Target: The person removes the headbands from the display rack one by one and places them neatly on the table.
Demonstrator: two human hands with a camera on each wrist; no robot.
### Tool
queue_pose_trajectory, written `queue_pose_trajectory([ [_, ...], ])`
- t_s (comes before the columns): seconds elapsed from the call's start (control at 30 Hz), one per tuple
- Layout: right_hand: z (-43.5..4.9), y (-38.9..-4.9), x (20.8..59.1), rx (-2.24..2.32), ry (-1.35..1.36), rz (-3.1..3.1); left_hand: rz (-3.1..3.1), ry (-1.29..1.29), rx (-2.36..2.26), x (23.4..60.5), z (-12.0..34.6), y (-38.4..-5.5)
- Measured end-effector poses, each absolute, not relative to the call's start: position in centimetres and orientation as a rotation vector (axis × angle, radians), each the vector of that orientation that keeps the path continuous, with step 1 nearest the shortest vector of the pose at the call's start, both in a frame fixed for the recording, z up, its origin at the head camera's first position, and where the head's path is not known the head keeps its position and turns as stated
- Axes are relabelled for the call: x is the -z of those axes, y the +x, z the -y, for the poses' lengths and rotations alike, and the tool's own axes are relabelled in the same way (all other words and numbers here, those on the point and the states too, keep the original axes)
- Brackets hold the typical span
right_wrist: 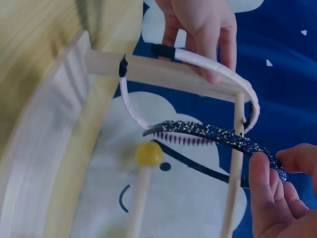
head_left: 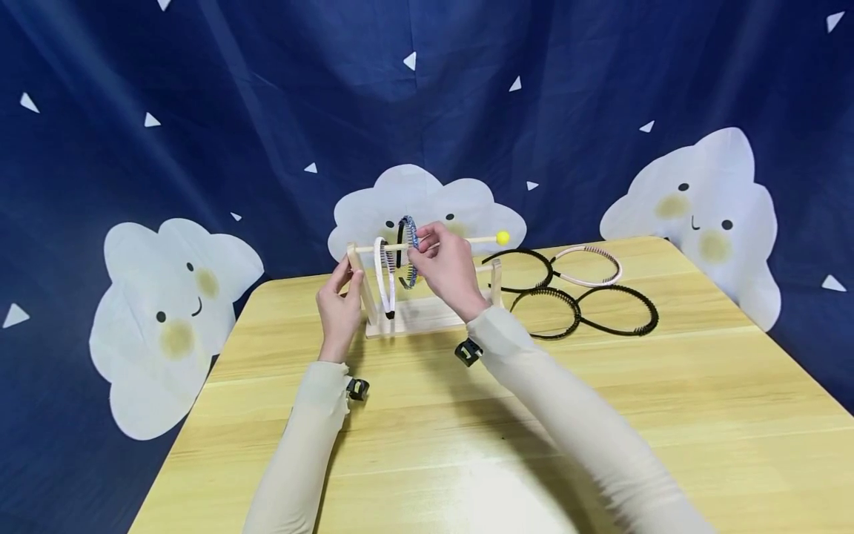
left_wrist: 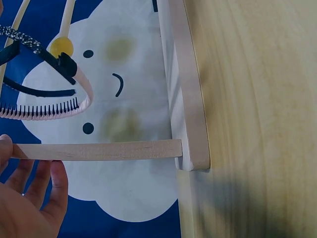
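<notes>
A wooden display rack [head_left: 427, 317] stands on the table, a rod running from its upright [left_wrist: 99, 151]. The left hand [head_left: 339, 308] pinches the top of that upright between thumb and fingers. A pale pink-white toothed headband [head_left: 382, 278] hangs on the rod beside it. My right hand [head_left: 448, 267] pinches a blue glittery headband [right_wrist: 208, 131] by its top curve, where it loops around the rod just right of the pale one. Its two ends point downward toward the base. A yellow ball [head_left: 502, 237] caps a rod's free end.
On the table [head_left: 414, 445], right of the rack, lie several headbands: a black one [head_left: 550, 271], a pale pink one [head_left: 617, 271], a toothed black one [head_left: 575, 311] and another black one [head_left: 654, 319]. Behind hangs a dark blue curtain [head_left: 267, 89] with cloud prints.
</notes>
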State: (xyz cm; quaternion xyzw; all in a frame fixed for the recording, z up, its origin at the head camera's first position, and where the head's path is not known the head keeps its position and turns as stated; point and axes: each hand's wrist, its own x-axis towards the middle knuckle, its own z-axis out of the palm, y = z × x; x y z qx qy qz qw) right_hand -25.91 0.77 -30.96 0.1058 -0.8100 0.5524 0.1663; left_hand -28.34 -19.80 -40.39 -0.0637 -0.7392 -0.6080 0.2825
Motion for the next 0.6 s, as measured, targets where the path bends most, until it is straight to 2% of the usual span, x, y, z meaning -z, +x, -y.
queue_pose_trajectory([
  [0.23,-2.6,-25.6,30.1,-1.652,0.320,2.187,2.011,-0.146,1.609,40.1,19.6,-28.1],
  [0.43,-4.8,-25.3,29.1,-1.751,0.297,2.092,2.023,-0.160,1.594,38.6,18.8,-26.6],
  [0.6,-6.8,-24.7,28.2,-1.731,0.292,2.037,2.022,-0.158,1.602,39.5,19.3,-27.3],
])
